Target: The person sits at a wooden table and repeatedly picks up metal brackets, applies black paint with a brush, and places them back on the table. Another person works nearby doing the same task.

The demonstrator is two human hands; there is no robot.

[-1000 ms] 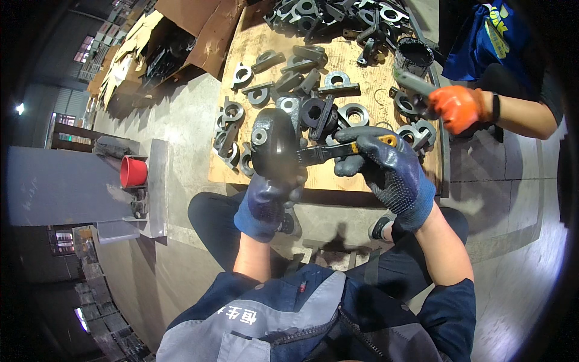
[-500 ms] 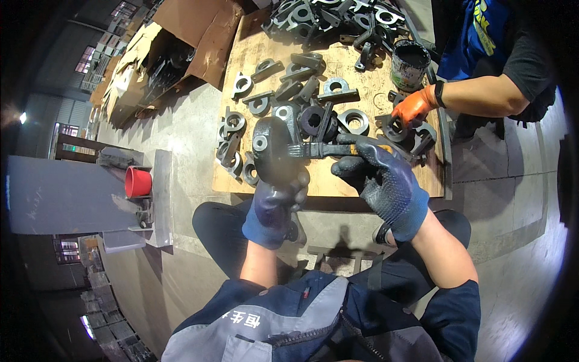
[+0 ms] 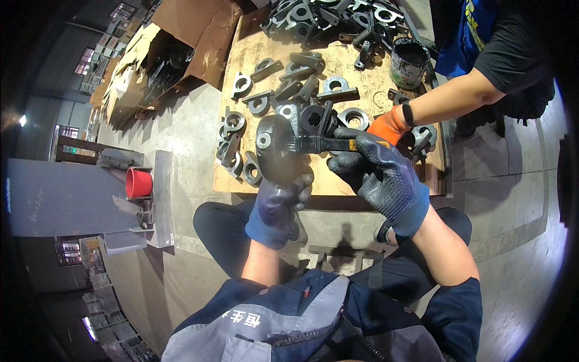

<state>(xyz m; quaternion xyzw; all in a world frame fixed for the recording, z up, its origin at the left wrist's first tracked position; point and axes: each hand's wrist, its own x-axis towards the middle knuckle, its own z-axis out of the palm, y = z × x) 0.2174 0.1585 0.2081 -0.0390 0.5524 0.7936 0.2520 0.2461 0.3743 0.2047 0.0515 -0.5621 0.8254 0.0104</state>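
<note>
My left hand (image 3: 274, 211), in a dark blue coated glove, grips a black metal bracket (image 3: 274, 136) from below and holds it upright above the table's near edge. The bracket has a rounded body and a small pale-rimmed hole; its lower part is blurred. In my right hand (image 3: 395, 184), gloved alike, is a paintbrush (image 3: 332, 145) with a dark handle and a yellow band, lying level and pointing left. Its bristles touch the bracket's right side. Just behind it, several grey ring-shaped brackets (image 3: 336, 89) lie on the wooden tabletop (image 3: 235, 187).
A co-worker's orange-gloved hand (image 3: 389, 125) reaches in from the right, its fingers partly hidden behind my right hand. A paint-smeared can (image 3: 410, 66) stands at the table's right edge. More brackets are heaped at the far end. Left are a torn cardboard box (image 3: 193, 30) and a red bucket (image 3: 139, 183).
The co-worker's orange-gloved hand has moved left and nearer, behind my right hand. My brush has shifted slightly along the bracket; both my hands keep their grip.
</note>
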